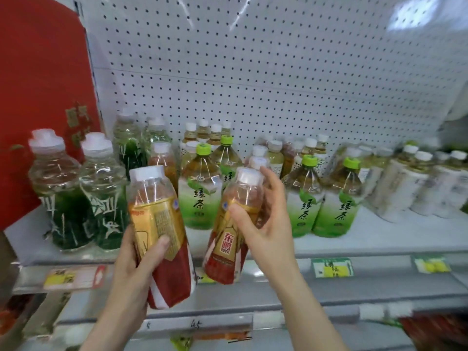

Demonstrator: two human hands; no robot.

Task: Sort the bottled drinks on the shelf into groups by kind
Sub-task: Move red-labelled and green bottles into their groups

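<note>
My left hand (138, 259) grips a red-and-gold labelled tea bottle (162, 231) with a white cap, held in front of the shelf edge. My right hand (266, 214) grips a second bottle of the same red-and-gold kind (229, 249), tilted, and its fingers also reach around another white-capped bottle (257, 162) behind it. On the shelf stand green-tea bottles with green caps (200, 191) (304, 198) (340, 198), dark-green labelled clear bottles (62, 193) at the left, and a further red-and-gold bottle (163, 160) behind.
A white shelf board (379, 239) with price tags (331, 267) on its front rail carries everything. Small pale tea bottles (205, 134) stand at the back, white-labelled bottles (415, 183) at the right. Behind is white pegboard (253, 72); a red panel (38, 72) is at the left.
</note>
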